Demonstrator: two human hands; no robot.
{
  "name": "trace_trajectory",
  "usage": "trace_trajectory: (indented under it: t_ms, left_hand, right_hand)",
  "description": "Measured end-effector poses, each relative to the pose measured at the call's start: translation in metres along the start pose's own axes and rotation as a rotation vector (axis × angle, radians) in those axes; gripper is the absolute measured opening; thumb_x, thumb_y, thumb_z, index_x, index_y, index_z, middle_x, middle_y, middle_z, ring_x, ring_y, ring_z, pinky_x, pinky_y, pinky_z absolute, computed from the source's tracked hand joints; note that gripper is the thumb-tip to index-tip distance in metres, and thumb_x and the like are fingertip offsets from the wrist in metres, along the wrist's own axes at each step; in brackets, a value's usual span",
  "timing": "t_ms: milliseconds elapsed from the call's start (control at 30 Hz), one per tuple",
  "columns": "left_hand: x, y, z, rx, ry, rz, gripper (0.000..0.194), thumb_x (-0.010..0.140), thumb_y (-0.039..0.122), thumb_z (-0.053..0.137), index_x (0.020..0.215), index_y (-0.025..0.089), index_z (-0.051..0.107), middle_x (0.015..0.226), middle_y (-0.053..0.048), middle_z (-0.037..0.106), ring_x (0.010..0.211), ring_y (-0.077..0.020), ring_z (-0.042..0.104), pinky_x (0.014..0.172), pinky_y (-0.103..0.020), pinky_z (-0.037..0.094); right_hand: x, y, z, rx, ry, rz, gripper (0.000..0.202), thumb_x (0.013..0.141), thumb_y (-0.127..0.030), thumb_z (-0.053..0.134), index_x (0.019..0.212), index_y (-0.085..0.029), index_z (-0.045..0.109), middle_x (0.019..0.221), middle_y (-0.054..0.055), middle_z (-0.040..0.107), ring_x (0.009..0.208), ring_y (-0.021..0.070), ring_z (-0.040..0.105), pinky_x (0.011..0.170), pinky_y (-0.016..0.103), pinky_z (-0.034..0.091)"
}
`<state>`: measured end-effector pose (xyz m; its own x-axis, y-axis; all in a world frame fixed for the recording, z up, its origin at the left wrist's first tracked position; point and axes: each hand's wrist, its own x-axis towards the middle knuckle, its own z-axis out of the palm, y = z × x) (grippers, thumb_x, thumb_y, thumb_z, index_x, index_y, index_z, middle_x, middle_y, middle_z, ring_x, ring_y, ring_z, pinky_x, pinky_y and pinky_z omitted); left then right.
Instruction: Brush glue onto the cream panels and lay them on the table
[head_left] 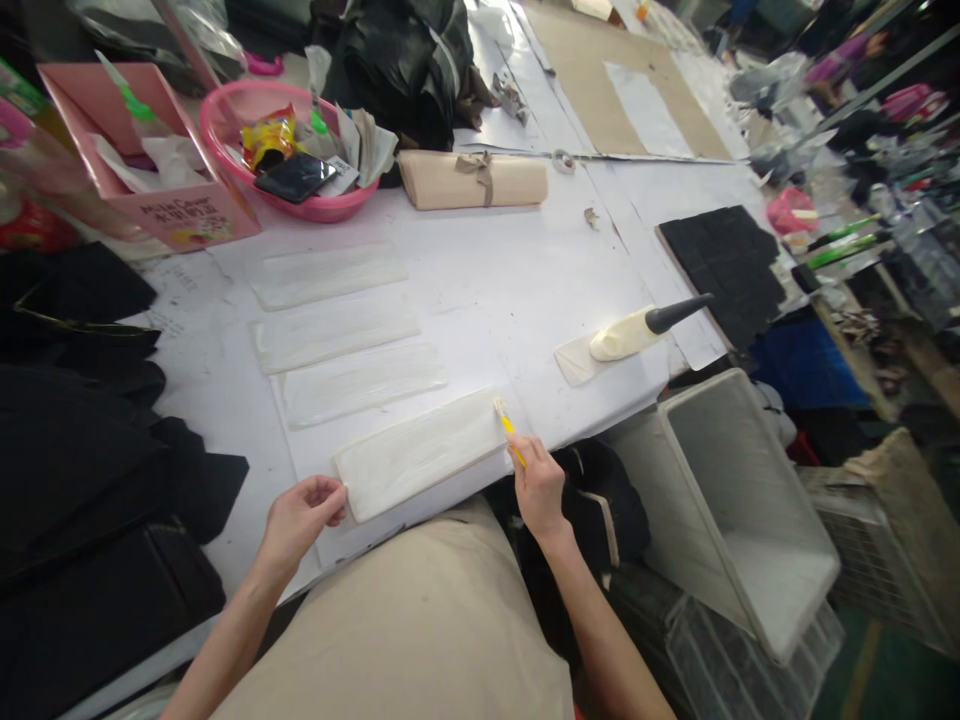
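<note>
A long white strip (420,450) lies slanted near the front edge of the white-covered table (495,270). My left hand (311,505) pinches the strip's left end between thumb and fingers. In my right hand (536,480) is a thin yellow brush (508,425), its pale tip touching the strip's right end. Behind it, three similar whitish strips lie side by side: a near one (364,383), a middle one (337,330) and a far one (330,273). To the right, a cream bottle with a dark nozzle (626,335) lies on a small pale piece.
A pink box (202,215) and a pink basin (322,208) of small items stand at the back left, beside a tied beige roll (517,182). Black sheets (82,440) lie left; a black stack (720,265) lies right. A large grey bin (697,500) stands at the lower right.
</note>
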<state>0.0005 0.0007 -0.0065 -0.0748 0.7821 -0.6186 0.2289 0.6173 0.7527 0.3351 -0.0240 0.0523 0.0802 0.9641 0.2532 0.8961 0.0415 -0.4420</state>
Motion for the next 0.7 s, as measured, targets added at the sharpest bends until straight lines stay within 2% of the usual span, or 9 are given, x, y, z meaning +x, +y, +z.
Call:
trace_trajectory:
  t_ms: [100,200,300,433,500,600,700]
  left_hand:
    - [0.000,0.000,0.000,0.003,-0.004,0.005,0.034,0.062,0.047,0.071,0.070,0.017,0.060,0.053,0.000,0.062,0.050,-0.0135,0.055,0.052,-0.025,0.046]
    - [-0.001,0.001,0.000,0.004,-0.006,0.009,0.033,0.063,0.047,0.071,0.070,0.016,0.060,0.053,0.000,0.062,0.051,-0.0135,0.055,0.052,-0.025,0.046]
    - [-0.002,0.003,0.001,0.003,-0.001,0.005,0.033,0.062,0.046,0.071,0.070,0.016,0.060,0.053,0.000,0.062,0.050,-0.0135,0.055,0.052,-0.025,0.046]
    - [-0.004,0.009,0.003,-0.005,0.012,-0.003,0.034,0.059,0.047,0.070,0.068,0.016,0.059,0.052,0.000,0.061,0.049,-0.0133,0.055,0.050,-0.024,0.045]
    - [-0.005,0.013,0.004,-0.007,0.017,-0.004,0.034,0.058,0.047,0.070,0.067,0.016,0.059,0.051,0.000,0.061,0.048,-0.0133,0.055,0.050,-0.025,0.045]
    - [-0.006,0.017,0.005,-0.009,0.024,0.000,0.033,0.058,0.047,0.070,0.066,0.017,0.059,0.049,0.000,0.060,0.047,-0.0135,0.054,0.049,-0.025,0.045]
    - [-0.006,0.018,0.005,-0.014,0.028,-0.002,0.033,0.056,0.047,0.070,0.066,0.017,0.059,0.049,0.000,0.060,0.047,-0.0142,0.055,0.048,-0.026,0.046]
  right_hand:
    - [-0.006,-0.011,0.015,-0.075,-0.035,-0.078,0.023,0.098,-0.019,0.047,0.112,-0.019,0.064,0.096,0.009,0.069,0.079,0.0177,0.066,0.070,0.026,0.049]
    - [-0.014,-0.034,0.018,0.010,-0.133,-0.140,0.023,0.098,-0.017,0.047,0.111,-0.021,0.065,0.094,0.008,0.069,0.077,0.0165,0.065,0.070,0.025,0.049]
    - [-0.020,-0.059,0.019,0.280,-0.249,-0.153,0.022,0.097,-0.019,0.048,0.112,-0.023,0.064,0.097,0.007,0.068,0.084,0.0160,0.065,0.076,0.026,0.051]
    - [-0.021,-0.071,0.029,0.734,-0.291,0.053,0.020,0.098,-0.025,0.048,0.112,-0.022,0.062,0.096,0.004,0.067,0.083,0.0140,0.068,0.078,0.027,0.054]
    - [-0.018,-0.062,0.034,0.833,-0.239,0.210,0.020,0.098,-0.028,0.048,0.109,-0.020,0.062,0.093,0.004,0.068,0.076,0.0134,0.069,0.072,0.026,0.056]
    - [-0.009,-0.036,0.034,0.749,-0.040,0.372,0.022,0.097,-0.032,0.049,0.108,-0.018,0.062,0.089,0.005,0.069,0.072,0.0151,0.069,0.066,0.027,0.056]
    - [-0.001,-0.015,0.025,0.504,0.138,0.319,0.024,0.098,-0.032,0.047,0.110,-0.019,0.063,0.091,0.006,0.069,0.080,0.0175,0.069,0.074,0.031,0.056]
